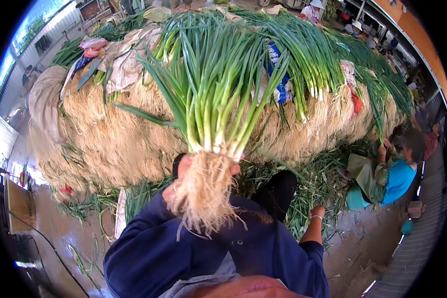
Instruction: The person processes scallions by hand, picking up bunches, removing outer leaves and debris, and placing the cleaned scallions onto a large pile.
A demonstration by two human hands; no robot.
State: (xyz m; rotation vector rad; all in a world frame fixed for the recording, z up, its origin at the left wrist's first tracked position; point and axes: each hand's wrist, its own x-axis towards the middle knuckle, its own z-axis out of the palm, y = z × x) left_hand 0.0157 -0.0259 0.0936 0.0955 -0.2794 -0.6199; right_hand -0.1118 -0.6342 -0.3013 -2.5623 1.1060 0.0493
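Note:
A thick bunch of green onions [218, 94] stands upright before me, leaves fanned out at the top and pale roots [206, 188] hanging down. My left hand [179, 181] is closed around its base, partly hidden behind the roots, with fingertips showing on the bunch's right side. My right hand [317, 213], with a bracelet at the wrist, hangs low at my right above leaf scraps [310, 191]. Its fingers are too small and foreshortened to make out, and no object shows in it.
A long heap of green onions [119, 129], roots facing me, spans the space ahead. Sacks [134, 59] and a blue package [280, 74] lie on it. A person in a blue top [400, 181] sits at the right, handling onions. Wet floor [79, 238] lies at the left.

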